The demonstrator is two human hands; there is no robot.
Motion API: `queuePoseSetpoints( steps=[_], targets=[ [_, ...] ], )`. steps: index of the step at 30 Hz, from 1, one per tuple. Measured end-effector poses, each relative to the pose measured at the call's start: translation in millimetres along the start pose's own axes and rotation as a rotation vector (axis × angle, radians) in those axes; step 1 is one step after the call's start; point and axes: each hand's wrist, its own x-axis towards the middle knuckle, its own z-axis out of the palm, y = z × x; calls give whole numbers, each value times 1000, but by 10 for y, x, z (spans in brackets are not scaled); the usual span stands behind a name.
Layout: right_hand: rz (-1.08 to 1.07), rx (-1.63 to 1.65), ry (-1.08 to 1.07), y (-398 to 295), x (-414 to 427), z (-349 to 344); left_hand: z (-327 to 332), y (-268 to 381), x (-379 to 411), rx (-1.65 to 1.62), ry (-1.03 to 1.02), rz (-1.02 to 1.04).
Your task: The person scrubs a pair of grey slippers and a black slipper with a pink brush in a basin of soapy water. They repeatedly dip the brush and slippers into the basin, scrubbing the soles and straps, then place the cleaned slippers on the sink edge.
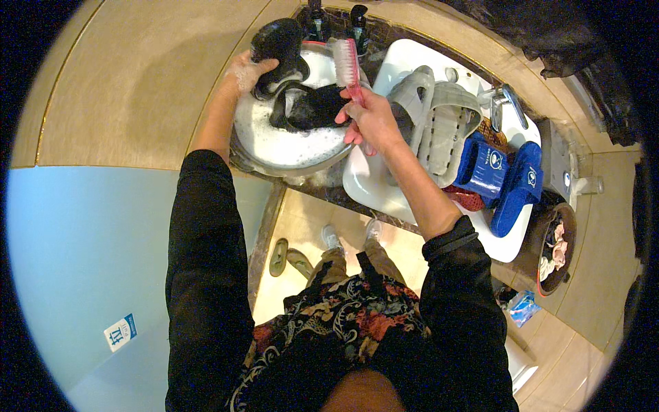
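Note:
My left hand (247, 72), wet with suds, grips a black slipper (277, 46) at the far left rim of a round basin (288, 167). White soapy water (304, 149) fills the basin. Another black slipper (319, 105) lies in the foam, partly behind my right fingers. My right hand (368, 116) holds a scrub brush (346, 64) by its pink handle, over the basin's right side. The brush's white bristles face left, towards the held slipper, and do not touch it.
A white sink (373, 177) right of the basin holds grey slippers (440, 136) and blue slippers (517, 188) below a metal faucet (502, 105). Dark pump bottles (359, 31) stand behind the basin. A brown container (564, 257) with cloth is at the right; green slippers (278, 257) lie on the floor.

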Motion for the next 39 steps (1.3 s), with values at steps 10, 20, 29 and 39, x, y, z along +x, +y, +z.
queuePoseSetpoints(
  steps=[10,20,29,39],
  targets=[
    [34,1,-35,-34,13,1,196,-39,14,229,47,-144],
    [14,4,-23,-46,-11,1,130,-603,291,-74,-43,-121],
    [12,-138,-62,-160,-30,-28,152,-330,-103,-95,238,-542],
    [-496,-1311,249,-401,359,-152,317,-183,-843,-939,135,-741]
  ],
)
